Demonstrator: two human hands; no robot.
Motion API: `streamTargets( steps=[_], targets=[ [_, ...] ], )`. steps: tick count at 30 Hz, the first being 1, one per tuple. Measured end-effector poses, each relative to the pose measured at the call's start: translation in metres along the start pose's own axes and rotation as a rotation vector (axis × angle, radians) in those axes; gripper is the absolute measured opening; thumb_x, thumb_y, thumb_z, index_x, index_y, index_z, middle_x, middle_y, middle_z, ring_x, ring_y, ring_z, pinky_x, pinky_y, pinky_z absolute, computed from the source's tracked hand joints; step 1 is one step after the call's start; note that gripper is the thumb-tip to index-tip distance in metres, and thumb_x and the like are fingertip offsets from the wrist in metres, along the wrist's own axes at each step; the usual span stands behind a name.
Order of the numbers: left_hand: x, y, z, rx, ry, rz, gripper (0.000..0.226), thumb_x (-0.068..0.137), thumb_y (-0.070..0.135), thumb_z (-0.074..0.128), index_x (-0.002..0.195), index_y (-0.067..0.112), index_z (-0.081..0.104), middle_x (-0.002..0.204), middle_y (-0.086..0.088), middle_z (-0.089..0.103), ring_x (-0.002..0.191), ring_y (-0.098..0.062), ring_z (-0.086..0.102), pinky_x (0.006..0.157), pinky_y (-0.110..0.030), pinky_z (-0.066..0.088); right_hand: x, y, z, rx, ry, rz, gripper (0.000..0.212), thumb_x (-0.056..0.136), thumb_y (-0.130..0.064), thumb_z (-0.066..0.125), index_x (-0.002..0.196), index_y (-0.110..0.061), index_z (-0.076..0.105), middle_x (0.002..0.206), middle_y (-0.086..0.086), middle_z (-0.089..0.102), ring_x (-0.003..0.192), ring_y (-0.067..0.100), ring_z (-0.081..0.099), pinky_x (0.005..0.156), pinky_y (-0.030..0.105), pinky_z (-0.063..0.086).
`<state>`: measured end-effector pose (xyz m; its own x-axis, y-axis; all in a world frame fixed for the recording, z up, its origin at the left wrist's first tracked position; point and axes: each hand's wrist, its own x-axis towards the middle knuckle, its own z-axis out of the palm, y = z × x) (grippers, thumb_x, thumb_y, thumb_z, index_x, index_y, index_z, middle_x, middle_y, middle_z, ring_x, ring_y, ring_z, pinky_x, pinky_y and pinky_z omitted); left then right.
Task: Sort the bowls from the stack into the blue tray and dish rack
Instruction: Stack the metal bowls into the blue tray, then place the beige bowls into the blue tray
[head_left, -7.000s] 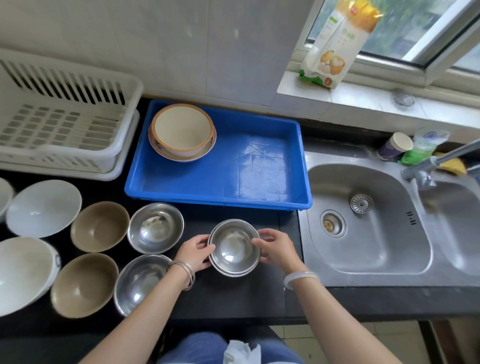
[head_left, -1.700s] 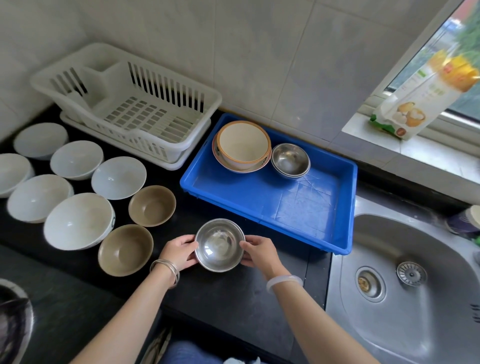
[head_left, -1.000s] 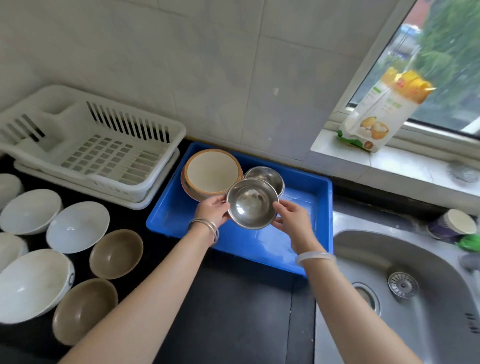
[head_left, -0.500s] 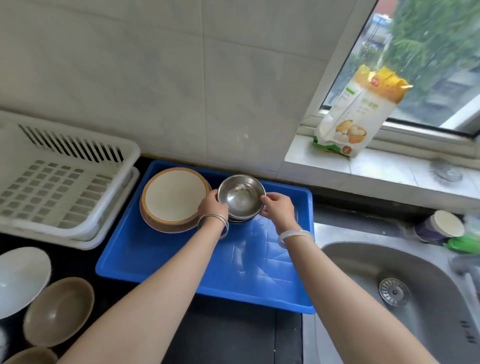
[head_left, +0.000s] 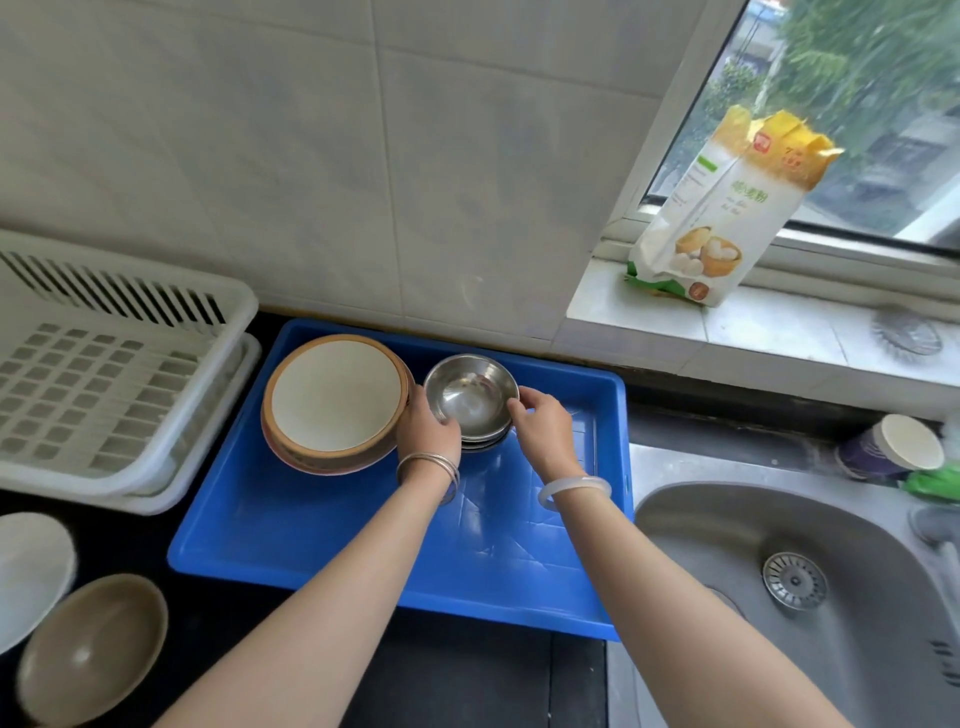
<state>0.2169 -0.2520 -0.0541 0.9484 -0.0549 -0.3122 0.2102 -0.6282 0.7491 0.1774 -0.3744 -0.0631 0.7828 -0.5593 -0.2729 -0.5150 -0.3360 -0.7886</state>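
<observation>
A steel bowl (head_left: 470, 395) sits nested on top of other steel bowls at the back of the blue tray (head_left: 311, 540). My left hand (head_left: 426, 423) grips its left rim and my right hand (head_left: 540, 423) its right rim. Beside it on the left, a brown-rimmed cream bowl (head_left: 335, 397) rests on a stack inside the tray. The white dish rack (head_left: 104, 374) stands left of the tray with nothing visible in it. A tan bowl (head_left: 91, 649) and a white bowl (head_left: 31, 566) lie on the dark counter at lower left.
A steel sink (head_left: 810, 597) lies right of the tray. A yellow and white flour bag (head_left: 727, 208) stands on the windowsill. A purple cup (head_left: 888, 447) and a green item (head_left: 935, 483) sit behind the sink. Tiled wall runs behind everything.
Both hands lifted the steel bowl from the counter, carried it over the tray and lowered it onto the steel bowls at the tray's back.
</observation>
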Motion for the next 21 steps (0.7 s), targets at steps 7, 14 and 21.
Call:
streamTargets(
  steps=[7, 14, 21],
  targets=[
    [-0.013, -0.007, -0.001, 0.000, -0.040, 0.036, 0.065, 0.088, 0.003, 0.042, 0.147, 0.014, 0.017, 0.154, -0.010, 0.025, 0.136, -0.030, 0.035, 0.109, -0.037, 0.033, -0.011, 0.006, 0.004, -0.104, -0.039, -0.065, 0.033, 0.098, -0.020, 0.038, 0.119, -0.008, 0.059, 0.118, 0.017, 0.061, 0.112, 0.029, 0.051, 0.082, 0.031, 0.037],
    [-0.026, -0.013, -0.018, 0.050, -0.106, 0.072, 0.056, 0.092, 0.011, 0.041, 0.145, 0.015, 0.024, 0.147, -0.012, 0.037, 0.127, -0.033, 0.045, 0.099, -0.040, 0.042, -0.030, 0.005, -0.015, -0.082, -0.069, 0.012, 0.042, 0.100, -0.028, 0.038, 0.135, -0.008, 0.049, 0.138, 0.010, 0.053, 0.128, 0.026, 0.045, 0.099, 0.029, 0.034],
    [-0.066, -0.047, -0.060, 0.008, -0.106, 0.086, 0.036, 0.092, 0.012, 0.041, 0.126, 0.013, 0.054, 0.133, -0.005, 0.057, 0.122, -0.023, 0.051, 0.100, -0.034, 0.042, -0.085, -0.006, -0.019, 0.012, -0.101, -0.038, 0.031, 0.098, -0.029, 0.040, 0.101, -0.010, 0.064, 0.096, 0.011, 0.068, 0.084, 0.024, 0.066, 0.074, 0.040, 0.051]
  ],
)
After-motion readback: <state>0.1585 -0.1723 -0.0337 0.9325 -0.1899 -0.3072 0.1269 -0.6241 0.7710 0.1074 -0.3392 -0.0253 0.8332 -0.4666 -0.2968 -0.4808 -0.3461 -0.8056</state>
